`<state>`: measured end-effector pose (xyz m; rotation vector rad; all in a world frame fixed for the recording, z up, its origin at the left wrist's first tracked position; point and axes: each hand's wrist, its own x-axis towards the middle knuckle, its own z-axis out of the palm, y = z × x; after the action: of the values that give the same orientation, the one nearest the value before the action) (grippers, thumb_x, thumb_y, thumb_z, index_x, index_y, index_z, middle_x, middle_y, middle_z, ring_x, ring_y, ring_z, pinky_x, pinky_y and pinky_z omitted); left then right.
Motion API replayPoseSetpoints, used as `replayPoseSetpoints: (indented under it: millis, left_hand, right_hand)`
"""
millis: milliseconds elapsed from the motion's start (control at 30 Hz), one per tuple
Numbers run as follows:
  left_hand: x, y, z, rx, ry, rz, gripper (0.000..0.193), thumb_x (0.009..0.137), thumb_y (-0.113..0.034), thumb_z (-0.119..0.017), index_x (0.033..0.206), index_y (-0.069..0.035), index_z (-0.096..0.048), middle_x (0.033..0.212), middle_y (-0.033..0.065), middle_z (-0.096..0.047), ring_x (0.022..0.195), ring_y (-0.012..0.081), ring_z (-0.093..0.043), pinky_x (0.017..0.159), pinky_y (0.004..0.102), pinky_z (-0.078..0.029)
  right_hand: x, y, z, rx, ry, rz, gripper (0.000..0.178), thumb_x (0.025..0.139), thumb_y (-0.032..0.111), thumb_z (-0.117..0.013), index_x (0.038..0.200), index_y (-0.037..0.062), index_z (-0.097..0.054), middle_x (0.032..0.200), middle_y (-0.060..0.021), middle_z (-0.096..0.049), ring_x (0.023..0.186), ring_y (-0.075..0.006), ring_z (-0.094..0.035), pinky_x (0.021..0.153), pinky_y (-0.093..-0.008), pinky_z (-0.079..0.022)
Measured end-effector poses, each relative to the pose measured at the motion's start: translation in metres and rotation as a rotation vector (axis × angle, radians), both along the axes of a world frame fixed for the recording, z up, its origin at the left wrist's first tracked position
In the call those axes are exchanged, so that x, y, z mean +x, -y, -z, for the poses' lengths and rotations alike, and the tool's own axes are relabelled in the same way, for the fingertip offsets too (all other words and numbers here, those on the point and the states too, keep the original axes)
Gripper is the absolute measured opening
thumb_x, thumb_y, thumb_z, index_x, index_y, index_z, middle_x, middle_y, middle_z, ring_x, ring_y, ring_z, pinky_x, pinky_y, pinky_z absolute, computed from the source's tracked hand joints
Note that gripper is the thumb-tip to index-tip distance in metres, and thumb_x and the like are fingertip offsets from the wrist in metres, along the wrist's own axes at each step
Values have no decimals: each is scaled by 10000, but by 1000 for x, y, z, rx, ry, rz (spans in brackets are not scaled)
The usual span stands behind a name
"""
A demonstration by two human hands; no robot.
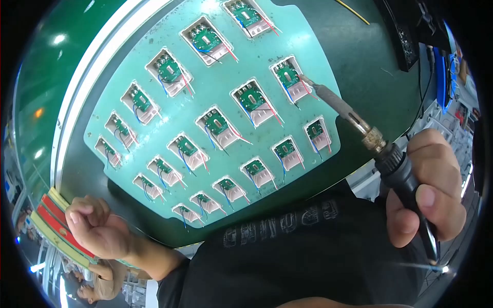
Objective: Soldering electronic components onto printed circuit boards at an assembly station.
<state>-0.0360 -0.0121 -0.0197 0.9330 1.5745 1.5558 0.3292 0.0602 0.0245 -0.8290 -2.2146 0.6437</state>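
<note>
My right hand (436, 179) is wrapped round the black handle of a soldering iron (395, 167). The iron's tip reaches the edge of a small green circuit board (288, 74) in a white housing, beside its red wire; whether it touches cannot be made out. That housing sits in a teal tray (313, 54) with rows of similar housings, each holding a green board with loose red, blue and dark wires. My left hand (97, 231) is raised off the tray's near left side, its fingers curled in. What it pinches, if anything, is hidden.
The tray lies on a dark green work surface (359, 64) with a white rail (84, 77) along its left. A yellow rod (353, 12) and a black device (398, 33) are at the far right. Red and cream strips (54, 218) lie by my left hand. Another person (102, 282) sits at lower left.
</note>
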Motion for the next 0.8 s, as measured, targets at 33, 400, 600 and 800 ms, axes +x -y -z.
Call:
replayPoseSetpoints:
  millis: [33, 400, 600, 800]
  left_hand:
    - [0, 1, 0, -4, -12, -12, 270, 886, -166, -348, 699, 6, -439, 567, -2, -281, 475, 66, -232, 416, 208, -173]
    - [-4, 4, 0, -5, 73, 58, 268, 886, -169, -344, 708, 9, -436, 590, 0, -290, 487, 68, -232, 426, 207, -181]
    - [-5, 4, -3, -8, 51, 38, 264, 881, -165, -364, 699, 8, -444, 592, 1, -297, 488, 64, -237, 427, 204, -184]
    - [-4, 7, -4, -14, 30, -33, 240, 858, -149, -379, 688, 13, -426, 598, 9, -303, 490, 63, -238, 428, 200, -188]
  right_hand:
    - [-2, 0, 2, 24, -24, -6, 280, 843, 270, -517, 960, 37, -415, 669, -91, -428, 474, -147, -349, 416, -295, -289]
    - [-13, 1, 2, 22, 25, 25, 301, 833, 276, -551, 956, 40, -411, 674, -91, -424, 462, -145, -342, 401, -285, -288]
    - [-9, 2, 0, 39, -49, 30, 288, 842, 267, -509, 975, 28, -420, 669, -103, -430, 473, -156, -360, 418, -296, -278]
    - [-11, 5, 2, 46, -210, 64, 290, 850, 293, -483, 977, 36, -441, 668, -100, -428, 481, -148, -353, 429, -285, -252]
